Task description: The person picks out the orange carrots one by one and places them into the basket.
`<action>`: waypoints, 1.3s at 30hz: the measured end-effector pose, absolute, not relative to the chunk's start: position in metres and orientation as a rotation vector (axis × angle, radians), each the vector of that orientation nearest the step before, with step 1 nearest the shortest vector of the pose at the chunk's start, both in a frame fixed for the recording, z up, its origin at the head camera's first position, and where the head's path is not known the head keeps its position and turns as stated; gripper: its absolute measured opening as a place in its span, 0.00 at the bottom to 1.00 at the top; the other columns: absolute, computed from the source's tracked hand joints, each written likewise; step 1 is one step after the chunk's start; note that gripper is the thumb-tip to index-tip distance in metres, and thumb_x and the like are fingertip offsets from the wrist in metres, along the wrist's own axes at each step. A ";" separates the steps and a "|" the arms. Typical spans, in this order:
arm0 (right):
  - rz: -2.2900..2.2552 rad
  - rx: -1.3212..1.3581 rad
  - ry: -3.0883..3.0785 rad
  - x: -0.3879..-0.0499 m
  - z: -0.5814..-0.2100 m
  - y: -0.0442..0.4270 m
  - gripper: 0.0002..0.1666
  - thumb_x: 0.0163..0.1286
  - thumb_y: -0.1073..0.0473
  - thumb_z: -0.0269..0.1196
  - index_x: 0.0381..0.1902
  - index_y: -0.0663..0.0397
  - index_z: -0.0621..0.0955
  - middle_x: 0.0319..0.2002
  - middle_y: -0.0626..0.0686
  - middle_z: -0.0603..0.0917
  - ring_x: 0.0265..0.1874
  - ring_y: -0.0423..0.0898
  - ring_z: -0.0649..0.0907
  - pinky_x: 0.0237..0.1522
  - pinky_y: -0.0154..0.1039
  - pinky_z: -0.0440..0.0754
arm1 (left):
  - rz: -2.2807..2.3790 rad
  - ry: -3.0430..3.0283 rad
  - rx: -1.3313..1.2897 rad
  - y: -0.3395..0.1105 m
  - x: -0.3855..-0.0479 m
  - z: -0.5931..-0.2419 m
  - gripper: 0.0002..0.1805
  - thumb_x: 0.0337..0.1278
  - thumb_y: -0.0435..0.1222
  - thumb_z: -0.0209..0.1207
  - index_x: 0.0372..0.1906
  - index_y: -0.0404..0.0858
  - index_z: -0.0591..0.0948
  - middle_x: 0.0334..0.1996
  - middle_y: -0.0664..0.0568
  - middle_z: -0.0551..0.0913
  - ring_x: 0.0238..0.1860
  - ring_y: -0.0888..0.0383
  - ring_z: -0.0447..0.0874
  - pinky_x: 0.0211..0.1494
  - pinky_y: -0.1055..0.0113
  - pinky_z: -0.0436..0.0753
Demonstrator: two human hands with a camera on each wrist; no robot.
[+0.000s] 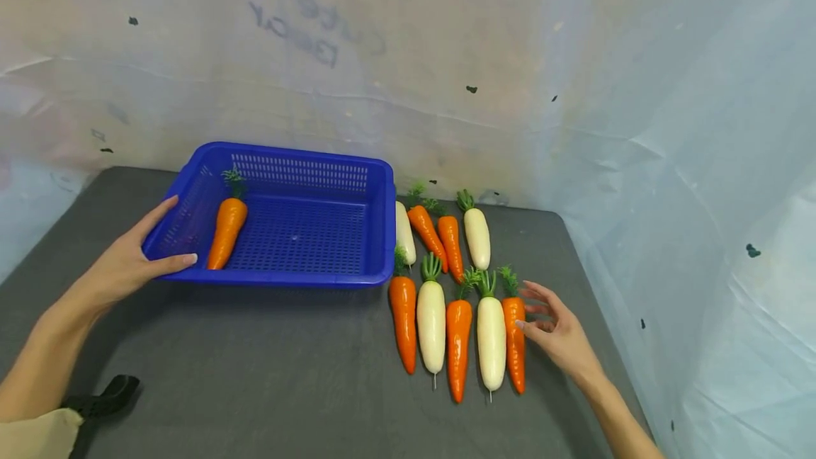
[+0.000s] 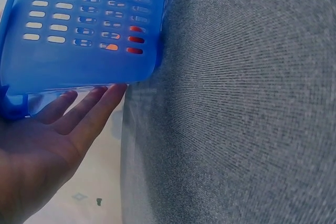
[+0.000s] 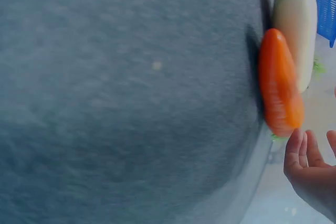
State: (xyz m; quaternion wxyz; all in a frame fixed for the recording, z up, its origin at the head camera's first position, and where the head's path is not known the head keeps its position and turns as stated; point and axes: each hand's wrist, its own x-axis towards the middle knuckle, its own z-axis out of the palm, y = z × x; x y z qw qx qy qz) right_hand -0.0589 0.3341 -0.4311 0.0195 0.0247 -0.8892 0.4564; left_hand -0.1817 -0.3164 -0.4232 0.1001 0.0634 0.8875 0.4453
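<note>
A blue plastic basket (image 1: 299, 279) stands at the left of the grey table, with one orange carrot (image 1: 227, 232) lying inside. My left hand (image 1: 135, 261) holds its front left corner, the thumb along the front and the fingers against the left side. In the left wrist view those fingers (image 2: 86, 116) lie against the basket's wall (image 2: 79, 66). My right hand (image 1: 559, 335) is at the rightmost carrot (image 1: 513, 346), fingers spread and thumb tip over its edge; whether it touches is unclear. The right wrist view shows this carrot (image 3: 278, 82) beside a white radish (image 3: 294, 24).
In the front row, carrots (image 1: 459, 346) alternate with white radishes (image 1: 431, 324). Behind them lie more carrots (image 1: 450, 243) and radishes (image 1: 477, 236), one partly hidden by the basket. A pale sheet (image 1: 414, 55) closes off the back and right. A black strap (image 1: 105, 399) hangs by my left forearm.
</note>
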 end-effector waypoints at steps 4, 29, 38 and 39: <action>1.376 -0.035 -2.815 -0.057 -0.436 0.334 0.40 0.67 0.60 0.69 0.73 0.53 0.65 0.66 0.62 0.72 0.55 0.60 0.77 0.44 0.34 0.82 | 1.312 2.630 0.183 -0.316 -0.182 -0.422 0.57 0.65 0.45 0.63 0.78 0.61 0.30 0.76 0.29 0.31 0.66 0.16 0.47 0.58 0.19 0.53; 1.607 -0.088 -3.030 -0.071 -0.439 0.333 0.50 0.62 0.68 0.68 0.76 0.57 0.54 0.61 0.71 0.64 0.29 0.52 0.85 0.25 0.46 0.85 | 1.307 2.643 0.162 -0.312 -0.180 -0.424 0.58 0.66 0.48 0.61 0.75 0.62 0.23 0.76 0.31 0.27 0.68 0.16 0.41 0.62 0.21 0.48; 1.522 -0.190 -2.982 -0.072 -0.442 0.338 0.49 0.66 0.65 0.65 0.77 0.46 0.52 0.64 0.71 0.65 0.37 0.53 0.81 0.31 0.44 0.82 | 1.320 2.636 0.141 -0.312 -0.179 -0.421 0.58 0.65 0.48 0.61 0.75 0.62 0.24 0.76 0.32 0.27 0.69 0.17 0.39 0.62 0.21 0.47; 1.539 -0.186 -2.967 -0.072 -0.442 0.339 0.48 0.67 0.65 0.65 0.77 0.45 0.52 0.64 0.71 0.65 0.40 0.53 0.81 0.32 0.44 0.83 | 1.318 2.636 0.141 -0.312 -0.179 -0.421 0.58 0.65 0.48 0.61 0.75 0.62 0.24 0.76 0.32 0.27 0.69 0.17 0.40 0.62 0.21 0.48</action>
